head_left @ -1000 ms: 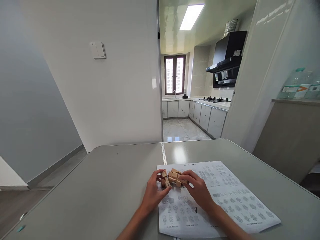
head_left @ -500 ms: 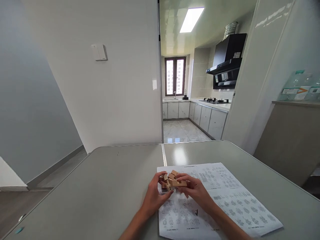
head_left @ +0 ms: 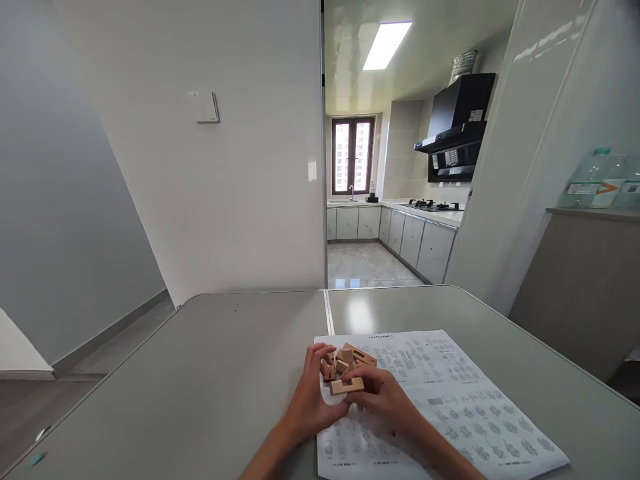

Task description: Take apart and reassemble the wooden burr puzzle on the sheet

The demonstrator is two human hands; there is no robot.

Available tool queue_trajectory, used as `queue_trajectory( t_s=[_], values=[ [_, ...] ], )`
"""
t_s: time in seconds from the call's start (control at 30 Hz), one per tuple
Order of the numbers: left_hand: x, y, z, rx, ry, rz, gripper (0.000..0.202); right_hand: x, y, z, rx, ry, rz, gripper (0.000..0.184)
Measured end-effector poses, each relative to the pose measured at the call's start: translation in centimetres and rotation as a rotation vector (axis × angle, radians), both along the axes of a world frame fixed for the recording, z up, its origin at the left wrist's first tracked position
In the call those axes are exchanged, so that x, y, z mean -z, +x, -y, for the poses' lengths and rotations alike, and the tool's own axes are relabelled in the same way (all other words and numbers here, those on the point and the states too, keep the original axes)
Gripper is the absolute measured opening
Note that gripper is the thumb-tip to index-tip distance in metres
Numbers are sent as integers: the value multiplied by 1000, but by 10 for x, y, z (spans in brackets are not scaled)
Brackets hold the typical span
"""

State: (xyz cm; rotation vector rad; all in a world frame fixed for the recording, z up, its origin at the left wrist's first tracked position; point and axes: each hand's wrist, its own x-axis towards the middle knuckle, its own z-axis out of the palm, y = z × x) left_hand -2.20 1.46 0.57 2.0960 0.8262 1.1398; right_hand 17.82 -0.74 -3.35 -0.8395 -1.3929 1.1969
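A cluster of light wooden puzzle pieces (head_left: 350,361) lies on a printed instruction sheet (head_left: 450,400) on the grey table (head_left: 200,387). My left hand (head_left: 313,400) curls round the cluster's left side, fingertips on a small block. My right hand (head_left: 383,397) pinches one notched wooden piece (head_left: 347,385), held just in front of the cluster, near my body. Both hands meet close together over the sheet's left part.
The table has a seam (head_left: 327,310) down its middle and rounded far corners. Beyond it stand a white wall with a light switch (head_left: 204,107) and an open doorway to a kitchen (head_left: 390,220). A counter with plastic bottles (head_left: 597,177) is at the right.
My right hand has pulled one notched piece out of the cluster and drawn it toward me. My left hand stays on the remaining pieces. The view has tilted slightly.
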Motion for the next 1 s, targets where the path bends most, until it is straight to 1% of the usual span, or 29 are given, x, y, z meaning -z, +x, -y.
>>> queue_trajectory(
  t_s=[0.03, 0.07, 0.13, 0.17, 0.23, 0.3, 0.43, 0.6, 0.73, 0.83, 0.9, 1.0],
  values=[
    [0, -1, 0, 21, -61, 26, 72, 0, 1, 0, 57, 47, 20, 34],
    [-1, -1, -1, 53, -142, 47, 63, -1, 3, 0, 113, 95, 56, 34],
    [-1, -1, -2, 138, -338, 65, 40, -2, 6, 0, 210, 194, 153, 31],
    [0, 0, -2, 176, -431, 68, 35, -2, 7, 1, 246, 245, 204, 29],
    [3, 4, -3, 222, -563, 88, 45, -2, 8, 2, 297, 336, 289, 25],
    [5, 8, -4, 237, -624, 139, 51, -1, 7, 3, 320, 395, 342, 22],
    [5, 10, -6, 228, -658, 218, 54, 0, 5, 4, 342, 438, 385, 24],
    [1, 4, -7, 185, -664, 273, 59, -4, 6, 5, 390, 362, 373, 32],
    [8, 2, -13, 148, -655, 317, 68, -7, 8, 4, 429, 282, 315, 37],
    [15, 2, -17, 114, -631, 313, 73, -5, 9, 3, 455, 252, 277, 45],
    [16, 3, -17, 84, -621, 307, 75, -2, 9, 3, 476, 260, 279, 49],
    [11, 6, -13, 46, -648, 327, 74, 1, 6, 5, 496, 319, 349, 50]
  ],
)
